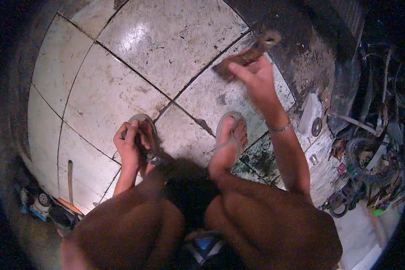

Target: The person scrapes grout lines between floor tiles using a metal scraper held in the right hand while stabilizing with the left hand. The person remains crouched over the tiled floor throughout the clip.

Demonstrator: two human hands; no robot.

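My right hand (258, 77), reaching far to the right over the floor tiles, grips a brown, rusty-looking flat metal piece (243, 59). That piece has a round hole at its far end and looks slightly blurred; my thumb lies along its near side. Down beside my left foot, my left hand (128, 148) is closed with curled fingers. Something dark shows at those fingers, too small to name. My feet, in grey flip-flops (233, 118), rest on the tiles on either side of the middle.
Dirty white floor tiles (166, 49) spread ahead, stained black near my right foot. At the left lie a stick-like handle (70, 180), an orange strip (69, 206) and a power tool (41, 204). Metal scraps, a toothed ring (369, 161) and a flat disc (317, 127) crowd the right.
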